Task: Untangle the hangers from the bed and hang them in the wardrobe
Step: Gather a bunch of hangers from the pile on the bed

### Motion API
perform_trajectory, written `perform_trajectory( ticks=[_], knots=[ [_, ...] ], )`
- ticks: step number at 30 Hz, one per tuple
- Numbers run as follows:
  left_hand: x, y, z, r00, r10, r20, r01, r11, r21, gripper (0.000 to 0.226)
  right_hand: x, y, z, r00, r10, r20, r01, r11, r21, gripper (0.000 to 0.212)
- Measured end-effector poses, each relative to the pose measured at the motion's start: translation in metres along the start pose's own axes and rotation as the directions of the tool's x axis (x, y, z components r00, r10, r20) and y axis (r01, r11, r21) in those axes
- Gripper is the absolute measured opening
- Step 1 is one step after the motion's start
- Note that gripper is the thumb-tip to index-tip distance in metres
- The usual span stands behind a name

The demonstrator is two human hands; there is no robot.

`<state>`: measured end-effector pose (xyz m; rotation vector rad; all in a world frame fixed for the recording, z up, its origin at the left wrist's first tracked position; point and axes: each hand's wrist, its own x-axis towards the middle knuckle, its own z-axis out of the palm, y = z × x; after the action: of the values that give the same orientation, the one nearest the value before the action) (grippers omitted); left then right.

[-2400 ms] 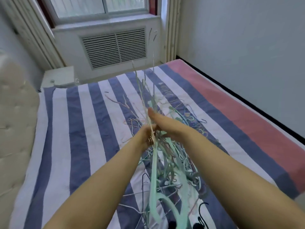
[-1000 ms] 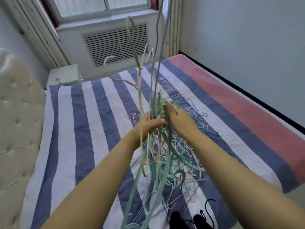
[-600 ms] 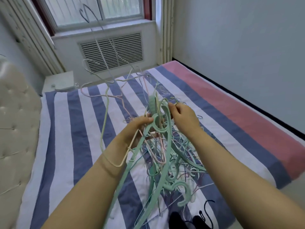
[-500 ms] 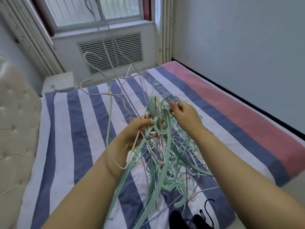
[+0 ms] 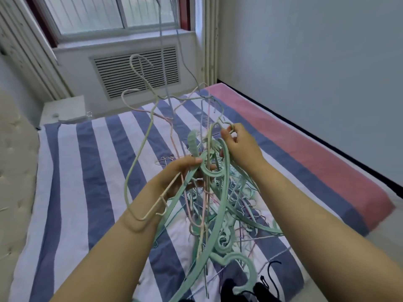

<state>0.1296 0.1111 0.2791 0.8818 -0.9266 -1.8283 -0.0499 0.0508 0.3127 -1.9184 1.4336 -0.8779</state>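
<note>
Left of the grip, a thin pale hanger (image 5: 139,149) loops over our forearm, its hook up toward the window (image 5: 113,14). Our left hand (image 5: 176,175) is closed around the tangle (image 5: 209,192) of green and wire hangers, thumb pressed on a green hook. The bundle's long axis runs roughly upright, wires rising above the grip, green arms trailing down to the bed (image 5: 87,160). Right of it, our right hand (image 5: 239,144) pinches a thin wire loop.
</note>
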Motion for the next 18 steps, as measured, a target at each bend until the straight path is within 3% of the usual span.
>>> perform_trajectory(
  ticks=[5, 7, 10, 12, 14, 16, 18],
  knots=[
    [0.002, -0.003, -0.003, 1.0, 0.014, 0.026, -0.011, 0.994, -0.111, 0.081, -0.002, 0.002, 0.003, 0.999, 0.016, 0.03, -0.013, 0.997, -0.075, 0.031],
    [0.003, -0.007, -0.008, 0.999, 0.023, 0.047, -0.016, 0.988, -0.153, 0.085, -0.001, 0.003, -0.003, 0.997, 0.031, 0.063, -0.033, 0.999, 0.025, 0.025],
    [0.003, -0.006, -0.014, 0.996, 0.053, 0.067, -0.037, 0.976, -0.217, 0.071, 0.005, 0.003, -0.01, 0.99, 0.029, 0.14, -0.051, 0.986, 0.156, 0.02],
    [0.004, -0.006, -0.025, 0.998, 0.049, 0.032, -0.041, 0.975, -0.219, 0.076, 0.007, 0.002, -0.01, 0.991, 0.068, 0.111, -0.097, 0.956, 0.278, 0.021],
    [0.005, -0.006, -0.037, 1.0, 0.017, -0.007, -0.018, 0.978, -0.209, 0.082, 0.008, 0.001, -0.006, 0.991, 0.115, 0.076, -0.136, 0.891, 0.433, 0.03],
    [0.005, -0.01, -0.046, 0.999, -0.032, -0.019, 0.028, 0.982, -0.189, 0.075, 0.007, -0.006, -0.004, 0.982, 0.154, 0.106, -0.187, 0.803, 0.566, 0.046],
    [0.004, -0.013, -0.05, 0.999, -0.052, -0.013, 0.048, 0.978, -0.205, 0.064, 0.008, -0.012, -0.003, 0.967, 0.198, 0.16, -0.255, 0.72, 0.646, 0.049]
  ],
)
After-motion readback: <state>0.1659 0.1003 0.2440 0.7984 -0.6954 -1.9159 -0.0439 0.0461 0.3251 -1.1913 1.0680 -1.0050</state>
